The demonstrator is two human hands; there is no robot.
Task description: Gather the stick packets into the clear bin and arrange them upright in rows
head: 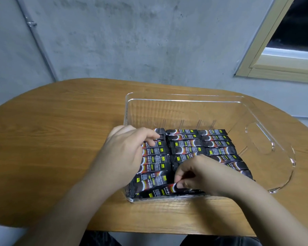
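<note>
A clear bin (pixel 185 102) stands on the wooden table, its near half filled with black stick packets (pixel 185 144) in three rows. My left hand (pixel 124 153) rests over the left row, fingers lightly curled and touching the packets near the far end. My right hand (pixel 203 174) reaches into the near middle and pinches the end of a packet (pixel 160 189) that lies slanted along the bin's front wall. Both hands cover parts of the left and middle rows.
The oval wooden table (pixel 60 139) carries the bin at its right half. A cut-out handle (pixel 260 139) sits in the bin's right wall. A grey concrete wall and a window frame (pixel 277 66) lie behind. My knees show below the table edge.
</note>
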